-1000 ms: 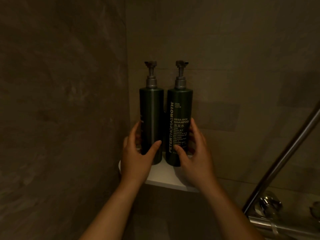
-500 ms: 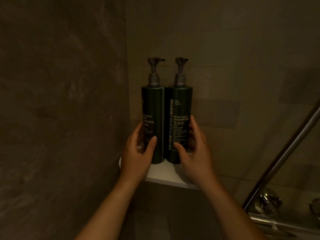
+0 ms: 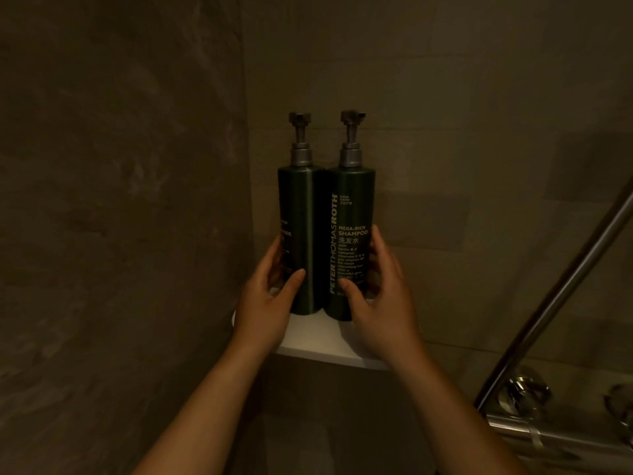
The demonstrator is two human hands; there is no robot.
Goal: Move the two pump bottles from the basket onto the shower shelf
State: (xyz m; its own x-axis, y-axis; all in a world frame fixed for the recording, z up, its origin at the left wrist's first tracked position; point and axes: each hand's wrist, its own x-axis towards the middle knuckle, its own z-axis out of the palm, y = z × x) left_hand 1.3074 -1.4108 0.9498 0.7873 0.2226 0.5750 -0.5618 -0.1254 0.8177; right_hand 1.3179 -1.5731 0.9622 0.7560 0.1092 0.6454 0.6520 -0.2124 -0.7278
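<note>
Two tall dark green pump bottles stand upright side by side on the white corner shelf (image 3: 318, 341), touching each other. My left hand (image 3: 267, 303) wraps the lower part of the left bottle (image 3: 301, 214), whose label is turned mostly away. Around the right bottle (image 3: 352, 207), marked "SHAMPOO", my right hand (image 3: 380, 303) holds the lower half, thumb in front and fingers behind. Both grey pump heads point roughly right. The basket is out of view.
Brown tiled walls meet in the corner behind the shelf. A slanted metal rail (image 3: 561, 296) runs up the right side. Chrome tap fittings (image 3: 524, 395) sit at the lower right on a horizontal bar (image 3: 548, 433).
The left bottle has been turned in my left hand: its pump head and label swung round. Both bottles stayed in place on the shelf, and my right hand hardly moved.
</note>
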